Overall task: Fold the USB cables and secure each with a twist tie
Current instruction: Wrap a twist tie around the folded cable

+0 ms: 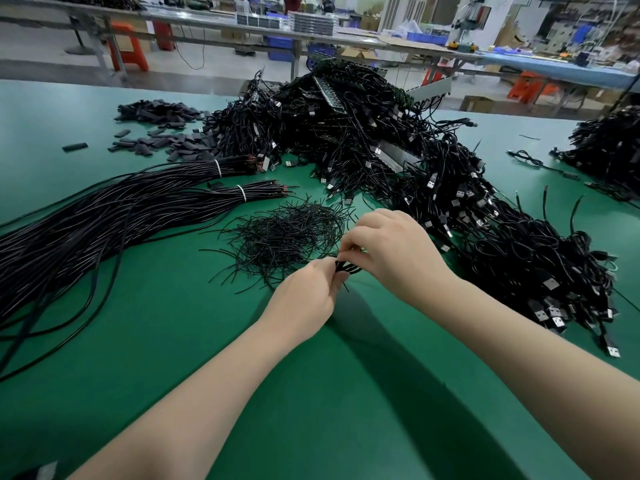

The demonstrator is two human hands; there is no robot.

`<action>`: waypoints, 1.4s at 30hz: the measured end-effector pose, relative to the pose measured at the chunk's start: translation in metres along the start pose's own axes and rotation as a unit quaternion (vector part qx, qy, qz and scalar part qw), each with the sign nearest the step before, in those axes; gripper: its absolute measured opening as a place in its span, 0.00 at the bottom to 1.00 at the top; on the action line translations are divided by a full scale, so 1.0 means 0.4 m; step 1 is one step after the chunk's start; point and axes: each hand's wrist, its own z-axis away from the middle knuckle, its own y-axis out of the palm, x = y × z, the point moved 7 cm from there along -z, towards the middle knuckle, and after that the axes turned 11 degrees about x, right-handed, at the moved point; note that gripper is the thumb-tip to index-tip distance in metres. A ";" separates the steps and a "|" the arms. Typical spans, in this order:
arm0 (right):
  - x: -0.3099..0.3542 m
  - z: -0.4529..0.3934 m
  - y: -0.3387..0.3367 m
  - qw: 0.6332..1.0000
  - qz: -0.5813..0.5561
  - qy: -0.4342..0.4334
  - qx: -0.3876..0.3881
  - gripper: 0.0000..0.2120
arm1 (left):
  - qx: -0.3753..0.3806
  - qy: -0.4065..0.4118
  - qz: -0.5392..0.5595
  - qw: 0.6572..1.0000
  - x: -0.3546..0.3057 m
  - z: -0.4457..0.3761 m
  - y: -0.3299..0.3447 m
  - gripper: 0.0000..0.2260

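We see both hands meeting over the green worktop, just at the near edge of the loose pile of twist ties, which we take as our landmark. The left hand has its fingers curled round a small folded bundle of black cable, gripping it from the near side. The right hand comes in from the far side, its fingertips bent and pinching at the top of the same bundle; whether a tie sits between those fingertips we cannot tell. The bundle hangs just above the worktop, touching the near right edge of the tie pile.

Right of the tie pile and behind it rises a big heap of USB cables, their metal plugs showing, running down toward the near right. Left of the tie pile lie long straight cable bunches, each bound near its end with a white band. Beyond those, further left and behind the tie pile, small flat dark sleeves are scattered.
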 end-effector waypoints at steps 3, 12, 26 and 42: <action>0.010 0.001 -0.010 0.999 0.024 -0.040 0.006 0.07 | 0.009 0.011 0.005 1.000 -0.010 0.002 0.003 0.11; -0.046 -0.048 0.023 0.966 -0.160 0.003 0.201 0.05 | -0.032 0.100 -0.213 0.972 -0.057 0.011 -0.007 0.15; -0.097 0.024 0.211 0.691 -0.712 0.115 0.047 0.07 | -0.092 0.041 0.255 0.962 -0.041 0.028 -0.009 0.11; -0.049 0.009 0.209 0.829 -0.523 0.159 -0.122 0.09 | -0.152 -0.080 0.302 0.938 0.049 0.016 -0.010 0.16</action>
